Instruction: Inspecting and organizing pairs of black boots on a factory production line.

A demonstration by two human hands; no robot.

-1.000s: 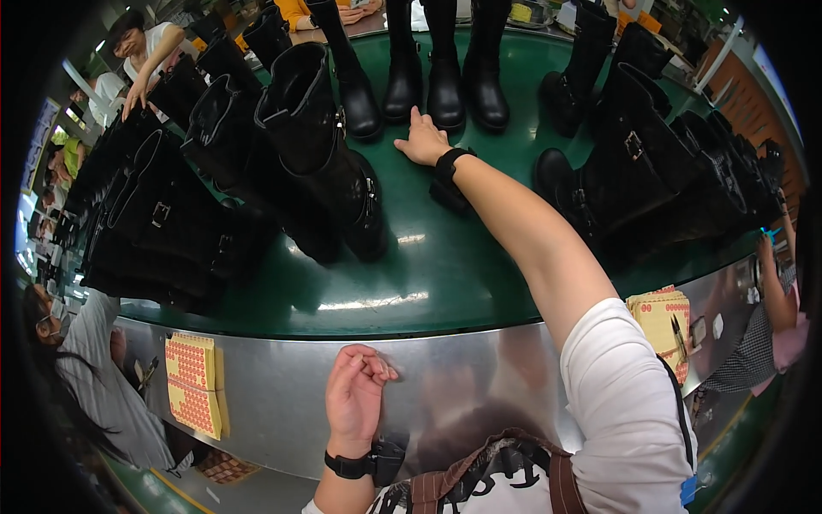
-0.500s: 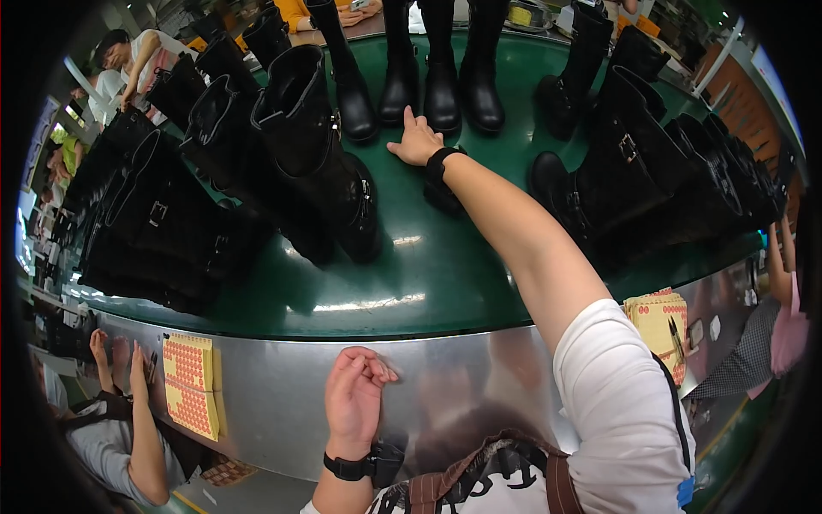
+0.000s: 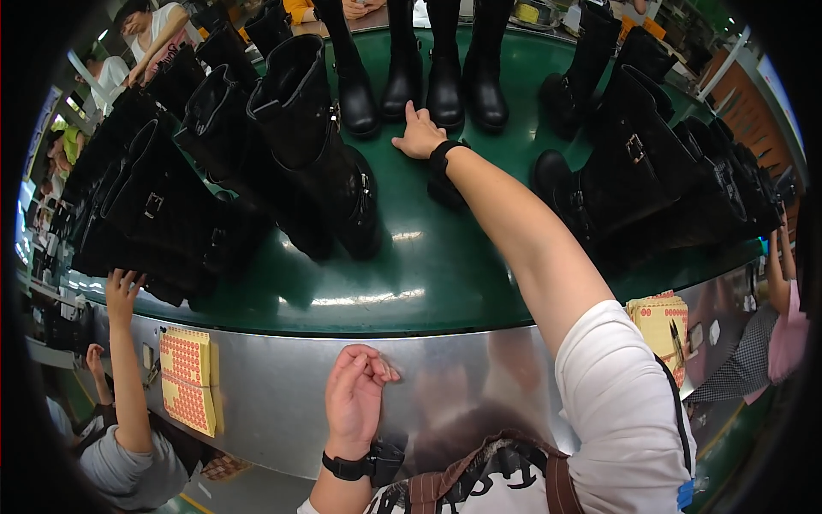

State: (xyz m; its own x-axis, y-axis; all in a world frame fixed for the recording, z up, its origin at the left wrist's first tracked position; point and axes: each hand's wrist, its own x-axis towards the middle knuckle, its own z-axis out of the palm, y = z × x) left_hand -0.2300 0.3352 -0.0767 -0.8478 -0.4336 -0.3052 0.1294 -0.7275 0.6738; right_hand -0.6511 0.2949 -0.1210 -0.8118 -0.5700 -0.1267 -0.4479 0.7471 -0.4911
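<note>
Across the green conveyor belt (image 3: 445,265) black boots crowd in from every side. Tall ones with buckles lean in a dense cluster at the left (image 3: 163,214), and the nearest of them, a big tipped boot (image 3: 317,146), stands between that cluster and the reaching arm. More buckled boots (image 3: 651,171) pile up on the right. At the far edge a row of upright boots stands side by side; one pair (image 3: 467,81) sits straight ahead of the outstretched arm.

Below the belt runs a shiny metal side panel (image 3: 265,403), with a yellow sheet of red dot stickers (image 3: 188,377) fixed to it at the left and another yellowish sheet (image 3: 659,321) at the right. A co-worker's hand (image 3: 122,287) reaches up toward the left cluster from below, and another person's arm shows at the far right edge.

The person's right hand (image 3: 419,135), a black band on the wrist, lies flat on the belt with fingers loosely spread, holding nothing, its fingertips just beside the toe of the upright pair; whether they touch the leather I cannot tell. The left hand (image 3: 355,390), also with a black wristband, hangs in front of the metal panel, its fingers curled loosely together and holding nothing.
</note>
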